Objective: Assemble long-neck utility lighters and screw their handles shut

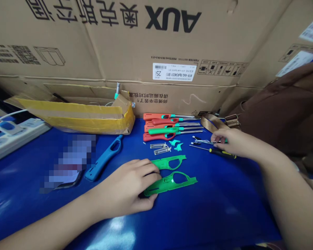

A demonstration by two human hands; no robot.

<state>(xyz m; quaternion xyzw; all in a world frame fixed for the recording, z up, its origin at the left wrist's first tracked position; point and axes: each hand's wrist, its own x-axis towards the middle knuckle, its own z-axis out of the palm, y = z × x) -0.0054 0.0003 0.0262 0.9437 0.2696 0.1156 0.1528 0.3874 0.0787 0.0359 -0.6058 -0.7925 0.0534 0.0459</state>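
Note:
My left hand (134, 184) rests on the blue table, fingers curled over the end of a green lighter shell half (176, 182). A second green shell half (172, 161) lies just behind it. My right hand (228, 140) reaches to the right, pinching a thin metal tube with white wires (202, 141). A small screwdriver with a black and yellow handle (216, 151) lies just in front of that hand. Small clear parts (160, 148) and teal trigger pieces (176, 144) sit between the hands.
Several assembled red and green stick lighters (167, 125) lie at the back by a large cardboard box (156, 52). A blue lighter shell (104, 158) lies left. A taped cardboard tray (88, 116), a power strip (13, 133) and a brown bag (284, 104) ring the table.

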